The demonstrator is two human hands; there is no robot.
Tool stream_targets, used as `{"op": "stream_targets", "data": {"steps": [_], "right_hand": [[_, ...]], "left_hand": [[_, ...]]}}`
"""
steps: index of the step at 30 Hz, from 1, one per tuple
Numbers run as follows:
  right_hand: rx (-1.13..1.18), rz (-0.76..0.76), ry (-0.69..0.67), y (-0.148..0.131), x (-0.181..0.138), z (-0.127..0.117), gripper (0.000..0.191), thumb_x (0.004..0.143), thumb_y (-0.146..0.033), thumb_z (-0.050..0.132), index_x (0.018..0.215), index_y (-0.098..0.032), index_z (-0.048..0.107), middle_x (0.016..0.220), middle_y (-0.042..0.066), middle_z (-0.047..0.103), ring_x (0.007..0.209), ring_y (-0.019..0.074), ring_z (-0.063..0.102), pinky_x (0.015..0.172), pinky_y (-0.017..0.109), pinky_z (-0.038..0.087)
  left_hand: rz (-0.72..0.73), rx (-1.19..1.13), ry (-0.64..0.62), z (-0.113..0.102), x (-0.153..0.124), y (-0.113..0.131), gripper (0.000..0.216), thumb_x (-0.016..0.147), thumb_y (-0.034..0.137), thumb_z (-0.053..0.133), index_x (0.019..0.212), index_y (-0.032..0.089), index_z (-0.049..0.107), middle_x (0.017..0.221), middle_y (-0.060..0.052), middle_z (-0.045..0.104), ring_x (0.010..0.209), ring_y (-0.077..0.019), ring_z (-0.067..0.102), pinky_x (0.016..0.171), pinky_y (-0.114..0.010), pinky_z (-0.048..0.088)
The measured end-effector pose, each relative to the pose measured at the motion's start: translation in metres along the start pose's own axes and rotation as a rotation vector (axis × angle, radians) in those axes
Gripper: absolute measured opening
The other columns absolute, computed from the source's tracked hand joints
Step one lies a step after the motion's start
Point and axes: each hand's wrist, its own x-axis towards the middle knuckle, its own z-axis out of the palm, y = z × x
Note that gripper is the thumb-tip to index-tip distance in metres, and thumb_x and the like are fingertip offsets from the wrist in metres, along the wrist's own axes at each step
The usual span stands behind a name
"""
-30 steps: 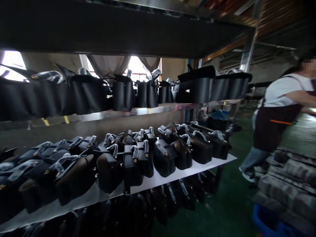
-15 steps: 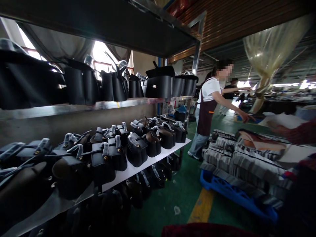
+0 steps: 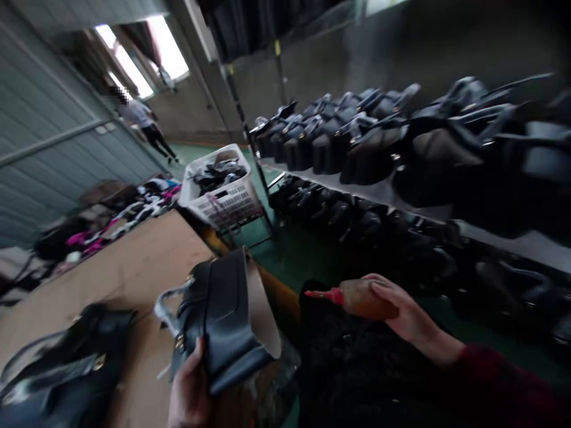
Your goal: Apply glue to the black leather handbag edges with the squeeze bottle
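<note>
My left hand (image 3: pixel 191 380) is closed on the near side of a black handbag (image 3: pixel 223 309), thumb pressed against its front. The bag is tipped on its side at the table's edge, its pale inside facing right and its wrapped handle to the left. In my right hand (image 3: pixel 401 309) is a squeeze bottle (image 3: pixel 368 299) of amber liquid with a red nozzle pointing left. The bottle is held over dark cloth, apart from the bag. Another black handbag (image 3: pixel 75 362) lies on the brown table (image 3: pixel 151 255) at the left.
On the right, a rack shelf (image 3: pixel 325 177) carries rows of black bags. A white basket (image 3: pixel 223 205) of dark scraps stands beyond the table. Piled bags and cloth (image 3: pixel 102 220) line the wall. One person (image 3: pixel 143 119) is far back at the left.
My view has swung from the racks and aisle to the brown table. Both hands, the held handbag and the squeeze bottle are now in sight.
</note>
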Motion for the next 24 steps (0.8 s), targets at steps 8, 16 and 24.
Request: {"op": "stream_targets", "data": {"steps": [8, 16, 24], "right_hand": [[-0.289, 0.007, -0.097, -0.001, 0.032, 0.035, 0.038, 0.063, -0.047, 0.080, 0.088, -0.022, 0.066, 0.081, 0.004, 0.066, 0.067, 0.0177, 0.061, 0.056, 0.025, 0.049], [-0.525, -0.052, -0.296, 0.001, 0.061, 0.045, 0.038, 0.070, -0.049, 0.074, 0.092, -0.020, 0.064, 0.078, 0.003, 0.064, 0.068, 0.0166, 0.058, 0.059, 0.025, 0.045], [-0.473, -0.027, -0.317, 0.004, 0.069, 0.047, 0.038, 0.070, -0.050, 0.073, 0.091, -0.019, 0.063, 0.078, 0.003, 0.064, 0.067, 0.0169, 0.057, 0.059, 0.026, 0.044]], "left_hand": [[0.031, -0.037, 0.174, 0.003, -0.002, -0.006, 0.020, 0.091, 0.007, 0.047, 0.088, 0.014, 0.066, 0.068, -0.005, 0.073, 0.073, -0.0217, 0.073, 0.083, -0.032, 0.058], [0.001, -0.069, 0.275, 0.005, -0.001, -0.003, 0.025, 0.088, 0.008, 0.048, 0.102, 0.016, 0.067, 0.066, -0.004, 0.073, 0.078, -0.0227, 0.073, 0.088, -0.034, 0.056], [0.031, -0.116, 0.264, -0.001, 0.001, -0.004, 0.029, 0.089, 0.004, 0.043, 0.091, 0.016, 0.069, 0.069, -0.004, 0.074, 0.084, -0.0223, 0.072, 0.095, -0.034, 0.051]]}}
